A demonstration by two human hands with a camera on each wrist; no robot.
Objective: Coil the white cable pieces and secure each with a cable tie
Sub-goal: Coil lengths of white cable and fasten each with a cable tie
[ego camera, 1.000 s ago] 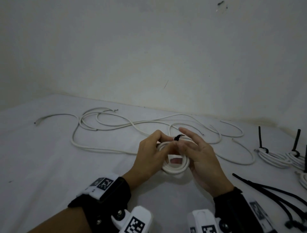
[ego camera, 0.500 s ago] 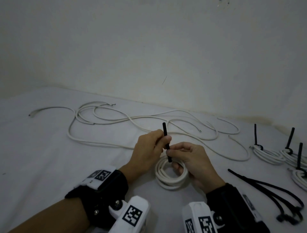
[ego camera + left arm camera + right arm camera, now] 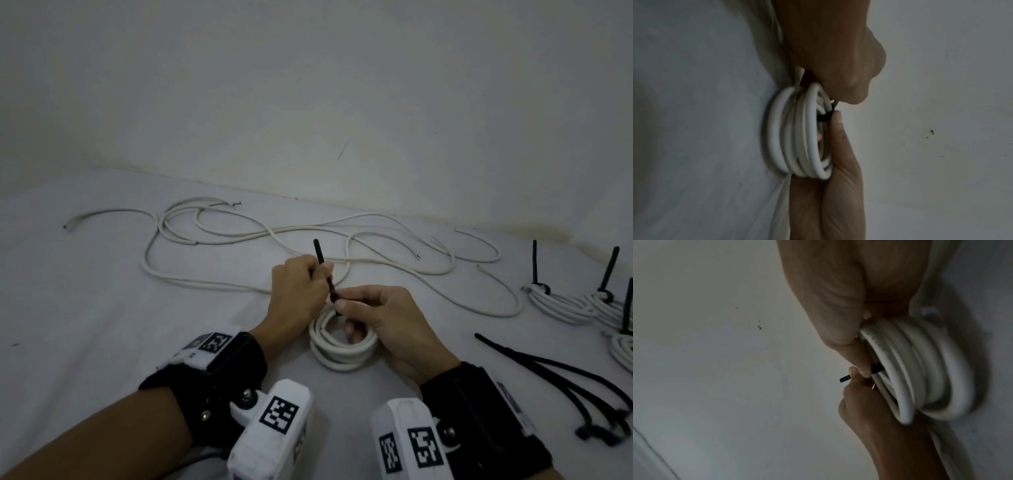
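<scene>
Low in the middle of the head view a small coil of white cable (image 3: pixel 342 346) rests on the pale cloth-covered surface (image 3: pixel 85 325), and both hands work at its upper edge. The left hand (image 3: pixel 296 294) is curled around the tail of a black cable tie (image 3: pixel 323 270), whose free end sticks up and away above the knuckles; gripping it there looks meant for pulling the strap through. The right hand (image 3: pixel 387 318) pinches the tie's lower part, where its head seems to be, between thumb and forefinger just over the coil, with its other fingers tucked into the ring, probably to hold the turns together against the pull. The left wrist view shows the stacked turns bunched between the two hands with the black band crossing them. Across the middle of the frame, behind the hands, loose white cable (image 3: pixel 274 236) lies uncoiled. At the right edge sit finished coils (image 3: pixel 561 305), each with a black tail standing up, and below them spare ties (image 3: pixel 565 373) lie within reach of the right hand. The tie seems threaded but not yet drawn tight.
</scene>
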